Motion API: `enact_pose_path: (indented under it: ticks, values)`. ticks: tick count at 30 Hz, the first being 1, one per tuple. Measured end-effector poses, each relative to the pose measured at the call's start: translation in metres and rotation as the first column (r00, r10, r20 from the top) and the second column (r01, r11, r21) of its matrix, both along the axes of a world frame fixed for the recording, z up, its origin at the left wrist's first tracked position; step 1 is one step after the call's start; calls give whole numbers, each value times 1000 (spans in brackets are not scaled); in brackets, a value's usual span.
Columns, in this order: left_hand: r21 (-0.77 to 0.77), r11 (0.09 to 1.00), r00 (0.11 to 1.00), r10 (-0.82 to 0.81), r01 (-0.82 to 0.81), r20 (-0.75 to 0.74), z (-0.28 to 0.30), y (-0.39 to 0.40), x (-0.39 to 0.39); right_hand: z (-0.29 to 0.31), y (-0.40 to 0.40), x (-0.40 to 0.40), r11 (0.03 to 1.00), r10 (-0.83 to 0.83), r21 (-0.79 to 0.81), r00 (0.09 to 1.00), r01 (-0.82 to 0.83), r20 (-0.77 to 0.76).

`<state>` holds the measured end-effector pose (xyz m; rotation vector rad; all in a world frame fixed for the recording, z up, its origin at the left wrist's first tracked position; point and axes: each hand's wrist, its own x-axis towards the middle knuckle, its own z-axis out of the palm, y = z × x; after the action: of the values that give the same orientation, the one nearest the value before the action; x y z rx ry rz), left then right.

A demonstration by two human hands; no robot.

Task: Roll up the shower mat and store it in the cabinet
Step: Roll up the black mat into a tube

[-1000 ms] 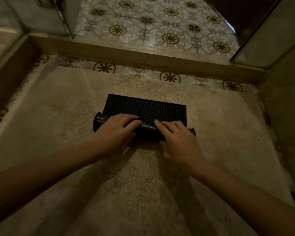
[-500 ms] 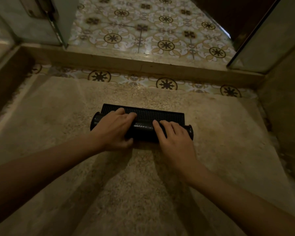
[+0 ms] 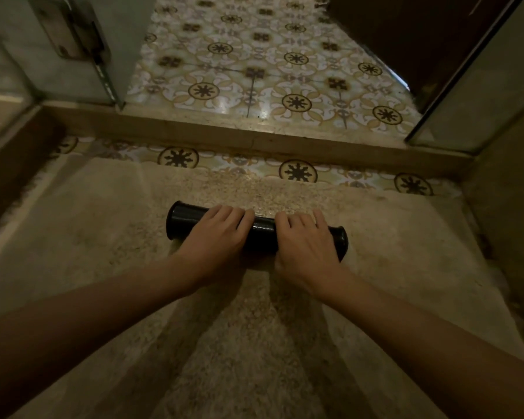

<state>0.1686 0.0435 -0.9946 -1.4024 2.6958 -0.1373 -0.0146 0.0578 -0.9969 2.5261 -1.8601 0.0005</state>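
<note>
Shower mat point(image 3: 262, 234) fully rolled on floor point(image 3: 254, 343) — left hand point(image 3: 217, 237), right hand point(image 3: 304, 243) clamped over it.

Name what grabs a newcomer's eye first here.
A black rolled shower mat lies across the speckled stone shower floor at centre, with the left hand and right hand pressed on top. Beyond the raised curb, glossy patterned floor tiles catch light.

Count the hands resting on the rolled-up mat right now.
2. The left hand lies over the mat left of its middle; the right hand lies over it nearer the right end. Both press down on top, fingers pointing away.
</note>
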Motion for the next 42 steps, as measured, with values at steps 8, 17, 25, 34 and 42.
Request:
enact_pose_path:
  ticks: [8, 17, 25, 34, 42]
  values:
    - [167, 986, 999, -20, 25, -31, 13, -44, -3, -12, -1, -20, 994, 65, -87, 995, -72, -81]
    - [44, 998, 998, -54, 52, 43, -7, -55, 13, -13, -45, -31, 995, 102, 12, 990, -101, -94]
    - [32, 998, 998, 56, -56, 0, -8, -80, 10, -9, -72, -32, 993, 38, 112, 997, -30, -62]
    - [76, 985, 988, 152, -152, 14, 4, -80, -2, -4, -68, -28, 995, -14, 100, 1000, 14, 2]
    - [81, 987, 990, 136, -139, 38, 5, -29, 8, 1, -17, -29, 995, 37, 93, 999, -34, -36]
